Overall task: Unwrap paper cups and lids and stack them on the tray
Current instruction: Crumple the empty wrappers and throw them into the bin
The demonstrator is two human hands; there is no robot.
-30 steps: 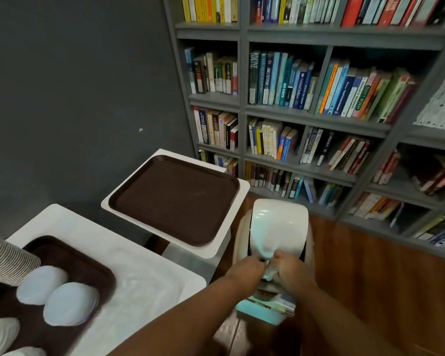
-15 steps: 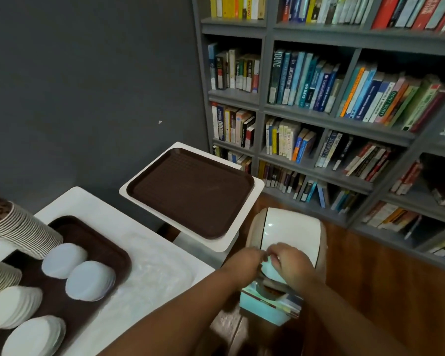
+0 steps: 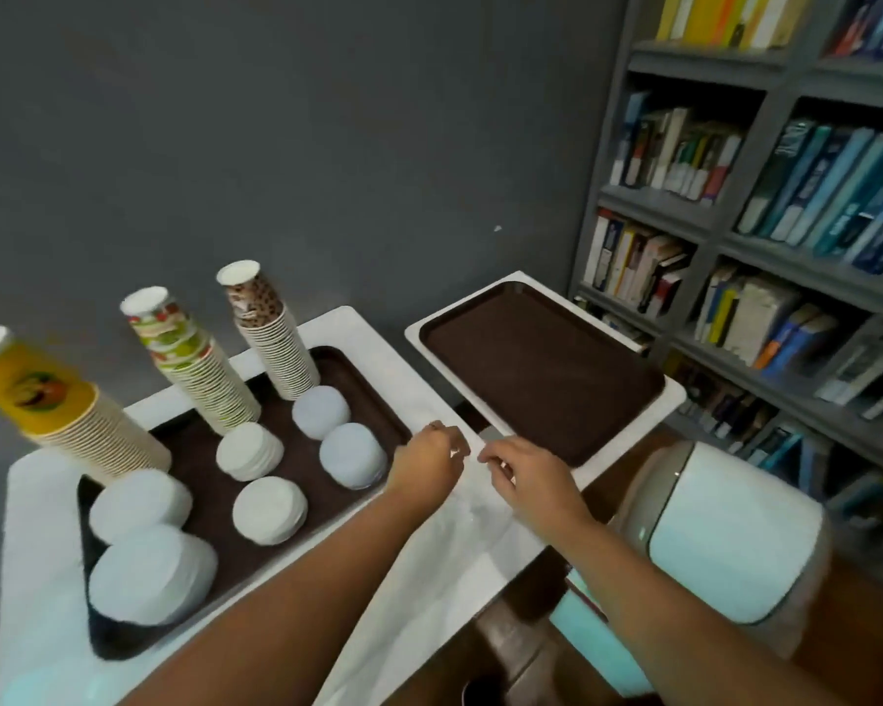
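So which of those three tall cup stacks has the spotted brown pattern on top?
The rightmost cup stack, at the far end of the loaded tray. The middle stack shows green and red; the left stack is yellow.

- A grey bookshelf [image 3: 765, 206] fills the right side, its compartments packed with books [image 3: 832, 191], mostly upright, some leaning
- A dark grey wall [image 3: 302, 145] runs behind the two white surfaces, bearing one small pale mark [image 3: 497, 228]
- A white swing-lid bin [image 3: 725, 532] stands on the floor at lower right, just beside the nearer white surface [image 3: 429, 578]
- A pale blue box-like object [image 3: 582, 619] sits low, partly hidden between bin and surface
- Brown wooden floor [image 3: 857, 644] shows below the bookshelf
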